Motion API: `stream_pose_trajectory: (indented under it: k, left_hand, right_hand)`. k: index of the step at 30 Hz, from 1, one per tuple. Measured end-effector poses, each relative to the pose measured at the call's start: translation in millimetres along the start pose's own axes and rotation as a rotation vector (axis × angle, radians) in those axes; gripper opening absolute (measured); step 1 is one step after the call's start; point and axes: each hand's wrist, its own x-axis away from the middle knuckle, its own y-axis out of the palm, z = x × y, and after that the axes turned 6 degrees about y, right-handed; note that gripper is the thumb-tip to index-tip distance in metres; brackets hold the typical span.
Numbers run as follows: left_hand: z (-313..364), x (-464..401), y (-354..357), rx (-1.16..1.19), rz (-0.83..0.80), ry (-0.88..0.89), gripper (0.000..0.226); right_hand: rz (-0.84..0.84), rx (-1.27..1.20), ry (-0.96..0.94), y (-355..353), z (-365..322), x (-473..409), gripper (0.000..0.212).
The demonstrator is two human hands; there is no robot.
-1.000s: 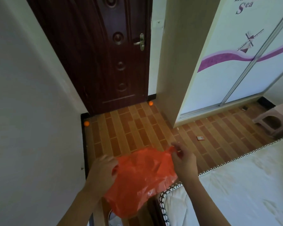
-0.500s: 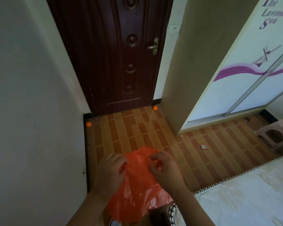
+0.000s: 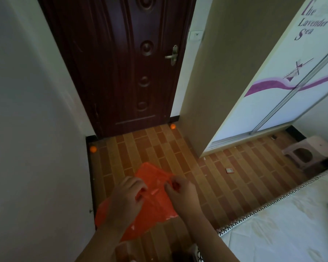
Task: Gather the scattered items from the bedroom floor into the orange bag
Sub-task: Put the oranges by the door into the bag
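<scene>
Both hands, left (image 3: 128, 195) and right (image 3: 180, 191), pinch the orange bag (image 3: 151, 203); thin, limp, slippery plastic, probably easiest taken by its mouth edges.

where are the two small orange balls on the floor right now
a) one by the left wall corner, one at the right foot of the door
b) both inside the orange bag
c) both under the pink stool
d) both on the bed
a: one orange ball lies by the left wall corner and the other ball at the door's right foot, both apart from the orange bag held by both hands.
</scene>
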Motion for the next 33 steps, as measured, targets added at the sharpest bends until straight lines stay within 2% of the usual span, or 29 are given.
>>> stream_pose_trajectory:
  k: [4, 7, 11, 14, 18, 21, 24, 30, 33]
  left_hand:
    - [-12, -13, 2, 0.045, -0.055, -0.065, 0.033]
    - [-19, -31, 1, 0.073, -0.026, -0.107, 0.023]
    - [-23, -64, -1, 0.073, 0.064, -0.186, 0.014]
    - [-28, -94, 3, 0.044, 0.112, -0.311, 0.021]
    - [-35, -128, 8, 0.066, 0.185, -0.444, 0.037]
    - [-34, -146, 7, 0.025, 0.211, -0.498, 0.041]
    - [-35, -158, 8, 0.020, 0.233, -0.579, 0.036]
    - [-63, -180, 12, 0.064, 0.214, -0.690, 0.015]
    - [-87, -191, 17, 0.045, 0.188, -0.739, 0.012]
  right_hand:
    - [0.004, -0.013, -0.021, 4, -10, -20, 0.019]
    - [-0.014, -0.035, -0.058, 7, -20, -44, 0.032]
    - [-0.093, -0.051, -0.123, 10, -33, -83, 0.033]
    - [-0.151, -0.016, -0.233, 11, -42, -113, 0.040]
    - [-0.193, 0.049, -0.354, 16, -50, -147, 0.020]
    - [-0.243, 0.033, -0.399, 25, -52, -165, 0.005]
    - [-0.285, 0.058, -0.465, 33, -56, -178, 0.010]
    - [-0.412, 0.125, -0.508, 52, -63, -210, 0.034]
    - [-0.423, 0.149, -0.519, 63, -64, -230, 0.020]
